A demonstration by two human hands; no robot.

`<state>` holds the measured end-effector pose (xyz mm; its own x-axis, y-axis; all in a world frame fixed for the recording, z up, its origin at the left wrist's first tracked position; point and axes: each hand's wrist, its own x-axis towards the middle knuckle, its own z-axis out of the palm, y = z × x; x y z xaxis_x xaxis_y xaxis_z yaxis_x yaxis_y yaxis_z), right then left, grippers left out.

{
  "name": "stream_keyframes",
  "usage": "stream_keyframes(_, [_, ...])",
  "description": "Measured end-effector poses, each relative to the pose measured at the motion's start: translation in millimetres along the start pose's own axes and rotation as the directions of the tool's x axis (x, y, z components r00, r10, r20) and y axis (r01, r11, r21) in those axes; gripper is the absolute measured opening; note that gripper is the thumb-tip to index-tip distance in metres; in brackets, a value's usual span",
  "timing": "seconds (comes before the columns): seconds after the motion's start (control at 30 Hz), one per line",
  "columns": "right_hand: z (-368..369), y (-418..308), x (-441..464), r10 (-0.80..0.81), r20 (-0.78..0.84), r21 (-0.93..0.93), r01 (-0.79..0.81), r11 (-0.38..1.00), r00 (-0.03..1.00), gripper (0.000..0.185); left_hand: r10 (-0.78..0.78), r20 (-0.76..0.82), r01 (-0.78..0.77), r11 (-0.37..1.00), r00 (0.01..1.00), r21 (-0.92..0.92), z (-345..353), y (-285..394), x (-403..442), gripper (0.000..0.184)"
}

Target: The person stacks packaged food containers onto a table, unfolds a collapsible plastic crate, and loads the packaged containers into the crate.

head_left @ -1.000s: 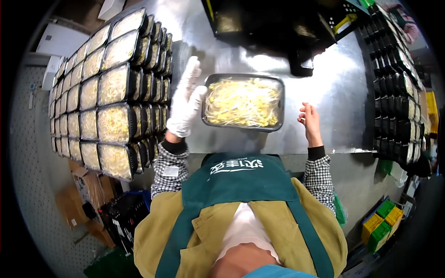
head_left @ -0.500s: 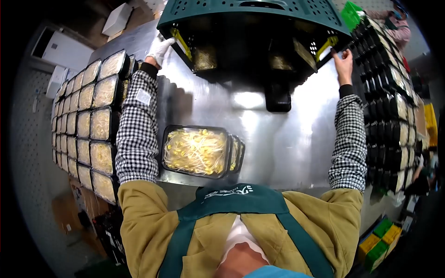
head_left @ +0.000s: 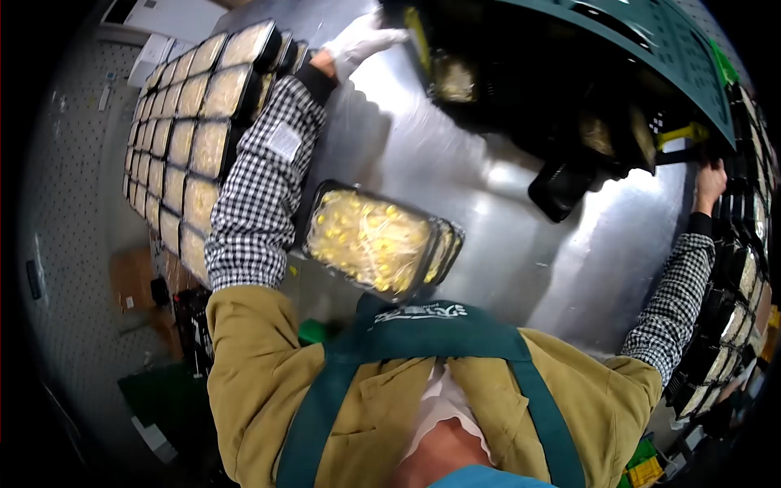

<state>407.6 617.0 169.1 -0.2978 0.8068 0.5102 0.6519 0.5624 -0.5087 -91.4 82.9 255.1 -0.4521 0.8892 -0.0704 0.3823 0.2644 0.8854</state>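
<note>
A dark green plastic crate (head_left: 683,61) is tipped with its dark opening toward me, several trays showing inside. My left hand (head_left: 358,47), in a white glove, grips the crate's left edge with the thumb stretched out; its other fingertips are partly hidden. At the opposite edge, below a yellow handle piece, my bare right hand (head_left: 710,185) is closed around the crate's rim. A black tray (head_left: 560,189) lies on the metal table under the opening. Closer to my apron, a wrapped tray of bean sprouts (head_left: 370,242) rests on another tray.
Stacked sprout trays (head_left: 207,138) stand along the left side of the metal table (head_left: 488,244). More stacked black trays (head_left: 736,268) line the right side. A cardboard box (head_left: 134,285) is on the floor at the left.
My view has turned, so the table and stacks appear tilted. The crate and both hands appear farther right in view. The black tray under the opening now looks slanted.
</note>
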Motion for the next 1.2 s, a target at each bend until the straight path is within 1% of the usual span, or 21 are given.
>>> stream_keyframes(0.03, [2,29,8,0.037,-0.020,-0.144,-0.039,0.989,0.999,0.041,0.019,0.029,-0.020,0.999,0.999,0.040,5,9,-2,0.059])
stream_keyframes(0.1, [-11,37,4,-0.067,-0.086,-0.316,0.036,0.948,0.994,0.050,0.065,0.064,-0.075,0.983,0.996,0.168,14,34,-20,0.057])
stream_keyframes(0.17, [-30,-30,-47,-0.149,-0.334,0.047,0.174,0.984,0.931,0.045,0.117,0.082,-0.138,0.936,0.990,0.324,20,67,-54,0.054])
stream_keyframes(0.23, [-62,-82,-118,0.015,-0.039,0.399,0.001,0.917,0.999,0.030,0.134,0.101,-0.167,0.824,0.986,0.541,31,94,-110,0.052])
stream_keyframes(0.27, [-66,-126,-169,0.045,-0.070,0.333,-0.019,0.943,0.997,0.023,0.121,0.103,-0.159,0.734,0.987,0.660,41,102,-146,0.051])
stream_keyframes(0.3, [-67,-157,-224,0.098,0.161,0.567,-0.173,0.805,0.982,0.020,0.126,0.111,-0.165,0.615,0.986,0.771,57,103,-180,0.053])
stream_keyframes(0.33, [-50,-147,-277,0.147,0.460,0.681,-0.454,0.575,0.876,0.024,0.130,0.119,-0.168,0.479,0.984,0.862,73,105,-214,0.056])
stream_keyframes(0.37, [-42,-172,-328,0.080,0.680,0.502,-0.542,0.674,0.729,0.031,0.032,0.112,-0.114,0.461,0.993,0.880,92,105,-238,0.062])
stream_keyframes(0.4, [-26,-186,-368,0.006,0.883,0.342,-0.653,0.676,0.470,0.034,-0.031,0.127,-0.099,0.448,0.991,0.888,111,97,-252,0.068])
stream_keyframes(0.47, [3,-222,-437,-0.077,0.968,0.241,-0.802,0.546,0.238,0.033,0.014,0.097,-0.091,0.502,0.995,0.860,141,74,-264,0.069])
stream_keyframes(0.5, [31,-226,-470,-0.091,0.975,0.219,-0.799,0.561,0.204,0.036,0.034,0.061,-0.069,0.539,0.998,0.839,151,67,-265,0.070])
stream_keyframes(0.53, [57,-225,-501,-0.148,0.943,0.329,-0.777,0.537,0.298,0.040,0.048,0.073,-0.087,0.543,0.996,0.835,158,73,-265,0.072])
stream_keyframes(0.57, [64,-240,-509,-0.077,0.940,0.321,-0.787,0.528,0.332,0.041,0.062,0.088,-0.107,0.545,0.994,0.831,163,79,-264,0.076])
stream_keyframes(0.63, [81,-252,-512,-0.023,0.961,0.251,-0.833,0.492,0.276,0.038,0.068,0.120,-0.138,0.544,0.990,0.828,175,82,-262,0.077])
stream_keyframes(0.73, [97,-249,-521,0.021,0.963,0.210,-0.796,0.568,0.270,0.029,0.080,0.137,-0.158,0.537,0.987,0.828,177,84,-264,0.075])
stream_keyframes(0.83, [112,-249,-548,0.021,0.803,0.440,-0.616,0.653,0.596,0.020,0.126,0.126,-0.176,0.594,0.984,0.785,169,75,-267,0.071])
stream_keyframes(0.9, [117,-258,-555,0.000,0.799,0.499,-0.662,0.560,0.602,0.016,0.153,0.136,-0.199,0.559,0.979,0.805,163,69,-267,0.069])
stream_keyframes(1.0, [118,-301,-539,0.004,0.679,0.505,-0.471,0.724,0.734,0.017,0.167,0.123,-0.198,0.580,0.978,0.790,144,64,-260,0.068])
stream_keyframes(1.1, [176,-332,-522,-0.007,0.604,0.574,-0.429,0.698,0.797,0.016,0.191,0.051,-0.168,0.673,0.980,0.720,104,39,-235,0.069])
stream_keyframes(1.13, [201,-341,-512,0.067,0.731,0.502,-0.601,0.621,0.680,0.017,0.197,0.029,-0.153,0.653,0.980,0.742,87,33,-222,0.068])
stream_keyframes(1.2, [240,-375,-483,0.043,0.585,0.504,-0.404,0.763,0.810,0.022,0.293,0.003,-0.195,0.626,0.956,0.755,48,7,-188,0.061])
